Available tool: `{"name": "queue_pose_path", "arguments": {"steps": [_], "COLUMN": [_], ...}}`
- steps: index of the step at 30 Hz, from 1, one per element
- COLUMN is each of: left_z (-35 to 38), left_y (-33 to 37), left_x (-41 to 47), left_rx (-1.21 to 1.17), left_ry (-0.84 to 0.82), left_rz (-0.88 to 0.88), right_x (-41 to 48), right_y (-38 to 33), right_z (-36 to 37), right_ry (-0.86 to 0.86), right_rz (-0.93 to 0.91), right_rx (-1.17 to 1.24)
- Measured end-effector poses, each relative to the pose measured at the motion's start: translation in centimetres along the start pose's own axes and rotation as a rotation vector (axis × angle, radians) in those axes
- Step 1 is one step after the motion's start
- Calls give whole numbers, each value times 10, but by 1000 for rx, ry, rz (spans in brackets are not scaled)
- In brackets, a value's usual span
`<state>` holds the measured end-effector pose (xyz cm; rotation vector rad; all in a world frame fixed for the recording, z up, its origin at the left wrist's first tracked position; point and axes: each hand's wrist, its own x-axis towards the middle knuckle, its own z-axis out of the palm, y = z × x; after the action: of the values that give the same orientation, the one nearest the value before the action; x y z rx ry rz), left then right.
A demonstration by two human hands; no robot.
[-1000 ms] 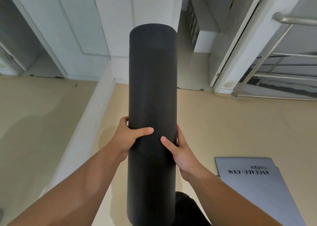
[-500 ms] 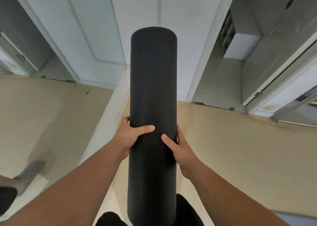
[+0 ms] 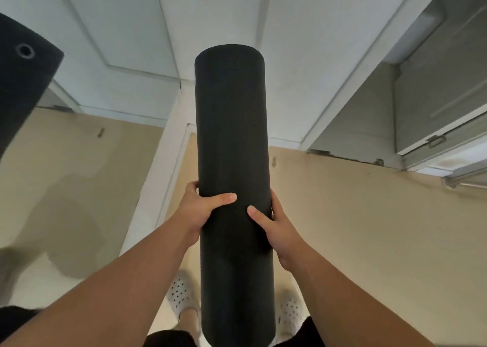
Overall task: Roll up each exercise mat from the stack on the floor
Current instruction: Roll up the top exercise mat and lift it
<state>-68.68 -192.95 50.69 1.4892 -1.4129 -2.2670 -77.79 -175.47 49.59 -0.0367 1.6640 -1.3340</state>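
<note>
A black rolled-up exercise mat [image 3: 232, 125] stands upright in front of me, its lower end hidden between my legs. My left hand [image 3: 201, 209] grips its left side with the thumb laid across the front. My right hand [image 3: 274, 225] grips the right side a little lower, thumb also on the front. A second black mat [image 3: 21, 80] with a metal eyelet near its corner leans into view at the upper left.
A white wall [image 3: 210, 17] with panelled doors rises just ahead, and a white raised sill [image 3: 158, 178] runs along the beige floor [image 3: 369, 228]. An open doorway is at the right. My white perforated shoes [image 3: 184, 296] are below the mat.
The view has swung to the left: the grey mat lying on the floor and the metal railing have left the frame, and a second black mat has appeared at the upper left. My grip is unchanged.
</note>
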Motion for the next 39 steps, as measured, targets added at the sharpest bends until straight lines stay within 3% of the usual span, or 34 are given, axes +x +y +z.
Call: {"name": "queue_pose_path", "arguments": {"steps": [10, 20, 28, 34, 39], "left_z": [-2, -34, -79, -102, -113], "left_y": [-154, -282, -313, -295, -286], "left_x": [287, 508, 563, 566, 541], "left_rx": [42, 145, 191, 409, 743], "left_ry": [4, -165, -157, 18, 39], "left_rz": [-149, -286, -312, -51, 159], "right_x": [261, 458, 506, 517, 530], "right_y": [157, 315, 369, 368, 357], "right_z": [-27, -41, 2, 14, 45], "right_ry": [34, 8, 42, -48, -22], "right_rz": [80, -1, 3, 31, -26], "right_rx": [-20, -229, -278, -191, -183]}}
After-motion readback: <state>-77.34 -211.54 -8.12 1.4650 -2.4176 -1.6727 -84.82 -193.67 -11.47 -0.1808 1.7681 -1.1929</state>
